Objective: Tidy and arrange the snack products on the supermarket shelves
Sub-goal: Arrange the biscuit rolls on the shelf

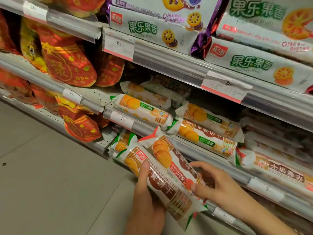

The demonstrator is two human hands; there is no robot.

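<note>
1. Your left hand (145, 197) holds a long biscuit pack (162, 182) from below. Your thumb is curled over the top of it.
2. This pack has green ends and brown words on it. It is out in front of the shelves, tilted, with one end up near the shelf edge and the other end down near you.
3. Your right hand (215, 182) pinches a second biscuit pack (171, 158) with red ends. Your fingers are bent around its lower part.
4. The two packs lie side by side and touch. The red one is nearer the shelf.
5. More biscuit packs (206, 131) with green labels lie on the middle shelf (186, 143), just above your hands. Some are piled on top of each other.
6. Another row of white packs (279, 168) lies on that shelf to the right. They look blurry.
7. Big white boxes with green words (250, 63) sit on the top shelf (169, 61). They are stacked.
8. Red and gold bags (67, 63) fill the shelves on the left.
9. White price tags (118, 46) stick on the shelf edges.
10. The gray floor (50, 175) is below the shelves on the left.
</note>
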